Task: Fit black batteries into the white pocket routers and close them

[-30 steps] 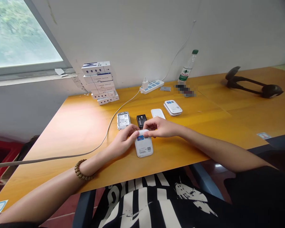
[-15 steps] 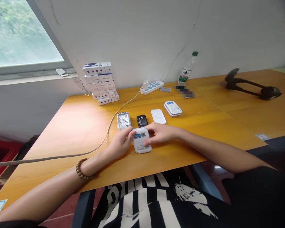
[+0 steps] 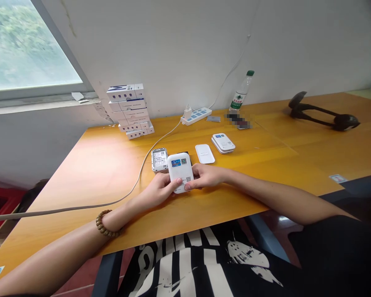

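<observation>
Between my hands a white portable Wi-Fi router [image 3: 179, 168] with a blue label and QR codes is tilted up, its labelled side towards me. My left hand [image 3: 160, 187] is closed on its lower left, thumb lying on the face. On the lower right edge my right hand [image 3: 205, 176] grips it, thumb also on the face. Just behind lies an opened router body [image 3: 159, 159] with its printed inside showing. A black battery [image 3: 188, 156] is mostly hidden behind the held router. To the right of that rests a loose white back cover [image 3: 205, 153].
Stacked white routers [image 3: 223, 142] sit behind the cover. Further back are a pile of white boxes [image 3: 128, 109], a power strip [image 3: 197, 116] and a water bottle [image 3: 239, 95]. A grey cable [image 3: 132, 185] crosses the table on the left. A black folded stand-like object [image 3: 323, 114] lies at right.
The router has been lifted and tilted up, so it now covers most of the battery. My right fingers have shifted from across its face to its lower right edge.
</observation>
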`<state>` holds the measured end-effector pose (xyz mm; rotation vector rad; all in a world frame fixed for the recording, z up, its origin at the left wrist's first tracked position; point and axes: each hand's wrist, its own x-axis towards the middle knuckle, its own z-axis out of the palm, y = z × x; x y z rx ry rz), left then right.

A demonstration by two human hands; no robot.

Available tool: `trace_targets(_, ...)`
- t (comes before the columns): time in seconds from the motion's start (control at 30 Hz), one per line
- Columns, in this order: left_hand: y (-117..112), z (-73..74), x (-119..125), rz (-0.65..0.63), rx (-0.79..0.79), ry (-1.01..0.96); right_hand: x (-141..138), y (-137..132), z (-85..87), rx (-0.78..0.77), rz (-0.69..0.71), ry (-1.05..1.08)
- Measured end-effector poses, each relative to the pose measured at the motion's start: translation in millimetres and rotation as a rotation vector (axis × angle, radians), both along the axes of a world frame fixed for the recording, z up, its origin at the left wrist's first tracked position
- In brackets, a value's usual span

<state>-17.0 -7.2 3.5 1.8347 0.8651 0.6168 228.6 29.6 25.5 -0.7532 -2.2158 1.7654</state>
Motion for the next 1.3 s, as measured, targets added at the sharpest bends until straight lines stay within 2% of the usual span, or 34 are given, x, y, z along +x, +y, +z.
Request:
trace_targets(0.17,0.8,-1.0,-0.1,0.085,-0.040,-0.112,1.5,1.4,-1.5,-0.041,0.064,-0.020)
trace_targets(0.33,2.7,6.5,-0.7,0.168,-0.014,-0.098,0.5,-0.1,-3.0,-0.053,0.133,-0.115)
trace_targets(0.4,3.4,10.4,0.5,0.205,-0.026,-0.132,-0.8,-3.0,-1.2,0.079,0.034,-0.085)
trace_targets(0.5,3.9,12.5,3.4,0.256,-0.083,-0.200,-3.1,-9.3,3.5,0.406,-0.237,0.053)
trace_targets(0.53,3.9,11.7,4.3,0.265,-0.095,-0.212,-4.0,-11.4,4.9,0.457,-0.287,0.078)
trace_targets(0.6,3.6,8.0,5.3,0.256,-0.093,-0.208,-6.6,-14.5,6.8,0.388,-0.313,0.100)
trace_targets(0.73,2.5,-0.2,4.5,0.169,-0.081,-0.179,-13.3,-14.3,4.6,0.023,-0.308,0.164)
trace_targets(0.83,0.4,-0.9,3.3,0.046,-0.120,-0.142,-17.1,-11.1,1.6,-0.057,-0.425,0.242)
trace_targets(0.97,-3.3,2.1,3.7,-0.042,-0.168,0.015,-18.4,-9.1,0.4,-0.033,-0.553,0.325)
trace_targets(1.1,-4.7,2.6,5.1,-0.050,-0.091,0.036,-17.6,-7.3,-1.0,0.027,-0.567,0.308)
trace_targets(1.2,-4.7,0.5,5.0,-0.030,-0.129,0.041,-15.4,-3.4,-2.0,0.081,-0.554,0.233)
trace_targets(1.23,-4.6,-0.6,4.8,-0.010,-0.159,0.045,-14.0,-2.0,-1.7,0.139,-0.569,0.214)
trace_targets(1.3,-4.0,-2.8,4.6,0.052,-0.196,0.029,-10.1,-0.2,0.1,0.359,-0.612,0.184)
